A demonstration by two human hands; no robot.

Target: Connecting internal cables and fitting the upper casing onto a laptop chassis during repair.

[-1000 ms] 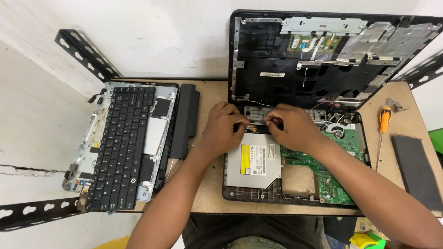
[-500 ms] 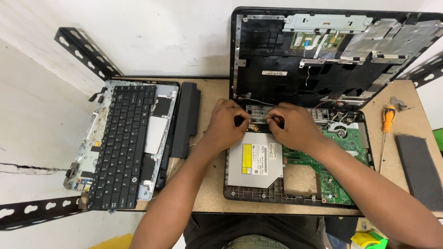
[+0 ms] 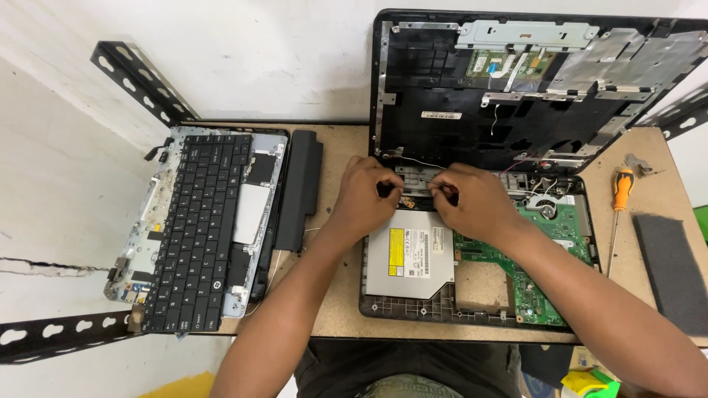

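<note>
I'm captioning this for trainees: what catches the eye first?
Both hands, left hand and right hand, meet at the hinge edge of an opened laptop base, above its silver drive and green board. A removed keyboard lies at the left, an orange screwdriver at the right.

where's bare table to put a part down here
Bare wood shows between the black battery and the laptop base, though the left forearm crosses it. Another strip lies between the base and the grey foam pad, shared with the orange screwdriver. It is crowded at the hinge, where the left hand and right hand work.
</note>
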